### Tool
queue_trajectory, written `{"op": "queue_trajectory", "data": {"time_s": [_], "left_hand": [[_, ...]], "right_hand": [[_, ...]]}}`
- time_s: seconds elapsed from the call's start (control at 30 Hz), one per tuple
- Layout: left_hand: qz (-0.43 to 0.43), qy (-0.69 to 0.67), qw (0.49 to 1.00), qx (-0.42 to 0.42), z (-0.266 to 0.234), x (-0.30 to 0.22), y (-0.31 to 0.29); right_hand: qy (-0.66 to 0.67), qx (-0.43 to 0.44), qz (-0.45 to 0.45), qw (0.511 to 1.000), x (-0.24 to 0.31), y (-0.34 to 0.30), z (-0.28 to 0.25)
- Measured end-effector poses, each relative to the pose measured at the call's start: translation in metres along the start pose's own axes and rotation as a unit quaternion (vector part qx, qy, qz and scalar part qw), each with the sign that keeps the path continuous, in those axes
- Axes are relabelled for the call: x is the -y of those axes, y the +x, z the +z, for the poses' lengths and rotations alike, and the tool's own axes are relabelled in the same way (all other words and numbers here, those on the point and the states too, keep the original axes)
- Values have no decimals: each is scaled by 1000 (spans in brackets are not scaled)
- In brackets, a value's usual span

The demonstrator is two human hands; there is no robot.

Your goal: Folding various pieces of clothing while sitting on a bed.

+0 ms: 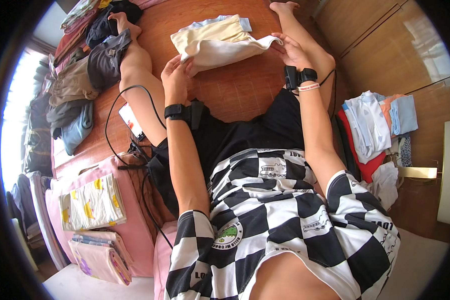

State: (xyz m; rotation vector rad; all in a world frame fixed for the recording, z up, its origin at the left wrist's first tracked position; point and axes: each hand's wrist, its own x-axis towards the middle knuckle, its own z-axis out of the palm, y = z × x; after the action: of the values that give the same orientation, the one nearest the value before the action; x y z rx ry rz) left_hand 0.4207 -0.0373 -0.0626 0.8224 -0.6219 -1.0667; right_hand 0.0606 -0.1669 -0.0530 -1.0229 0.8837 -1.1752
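Note:
A white piece of clothing [230, 54] is stretched between my two hands, above a reddish-brown wooden surface [230, 92]. My left hand [176, 75] pinches its left corner, with the fingertips on the edge. At the other end, my right hand [291, 51] grips the right corner between thumb and fingers. The cloth's near edge sags between them. Just beyond it lies pale yellow fabric [217, 31], overlapping light blue fabric [245, 24]; I cannot tell whether the yellow part belongs to the white garment. Dark straps with small black boxes circle both wrists.
Piled dark and brown clothes [72, 80] lie along the left. A phone [130, 120] and black cables rest beside my left leg. Folded patterned cloths [94, 202] sit on pink fabric at lower left. Another stack of folded clothes [367, 125] stands right, near wooden cabinet doors [380, 45].

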Motion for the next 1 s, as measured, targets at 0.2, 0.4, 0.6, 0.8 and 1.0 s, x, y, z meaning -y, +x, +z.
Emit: {"op": "queue_trajectory", "data": {"time_s": [0.2,0.4,0.6,0.8,1.0], "left_hand": [[49,183,982,-29,3,-4,-4],[47,233,967,-93,5,-8,-5],[142,309,936,-87,10,-13,-7],[147,208,966,-40,17,-16,-9],[155,206,964,-59,20,-22,-11]], "right_hand": [[-67,-12,-48,997,-1,-3,11],[-202,-81,-104,970,-1,-1,12],[-262,-118,-144,947,4,-4,14],[-247,-67,-183,949,10,-8,16],[-208,-113,-173,956,12,-6,15]]}}
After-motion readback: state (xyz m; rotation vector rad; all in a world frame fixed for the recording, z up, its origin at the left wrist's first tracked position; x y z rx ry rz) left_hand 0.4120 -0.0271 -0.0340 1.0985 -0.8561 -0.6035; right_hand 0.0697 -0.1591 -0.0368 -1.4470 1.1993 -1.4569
